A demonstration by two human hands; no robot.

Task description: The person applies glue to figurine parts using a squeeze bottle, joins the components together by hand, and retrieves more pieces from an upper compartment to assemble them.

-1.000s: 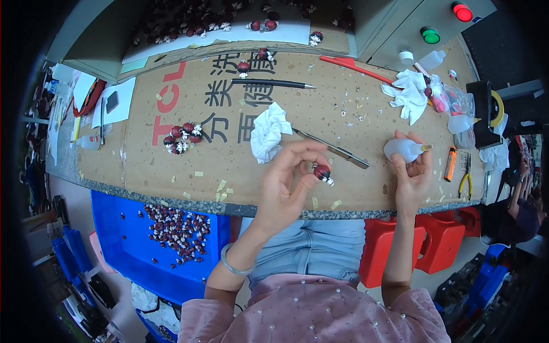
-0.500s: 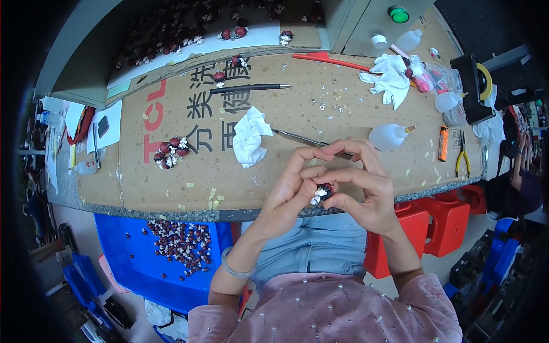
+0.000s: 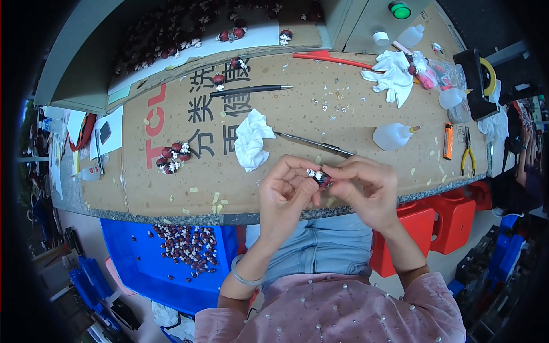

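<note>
Above the near table edge, I hold a small figurine (image 3: 318, 176) with a dark red and black head and a white part facing up and left. My left hand (image 3: 284, 193) grips it between thumb and fingers. From the other side my right hand (image 3: 367, 186) pinches it, its fingertips partly covering the red side. Just beyond the hands lies a thin metal-coloured tool (image 3: 314, 142), beside a crumpled white cloth (image 3: 251, 140). To the left sits a small cluster of similar figurines (image 3: 174, 156).
Below the table at left, a blue bin (image 3: 134, 268) holds many figurines. A dropper bottle (image 3: 394, 137), an orange lighter (image 3: 448, 142), yellow-handled pliers (image 3: 468, 157), a white glove (image 3: 394, 77) and a tape dispenser (image 3: 474, 86) are at right. A black pen (image 3: 251, 91) lies farther back.
The figurine has been turned, so its white part now points up instead of down. My fingers, arched above it before, have come in closer around it.
</note>
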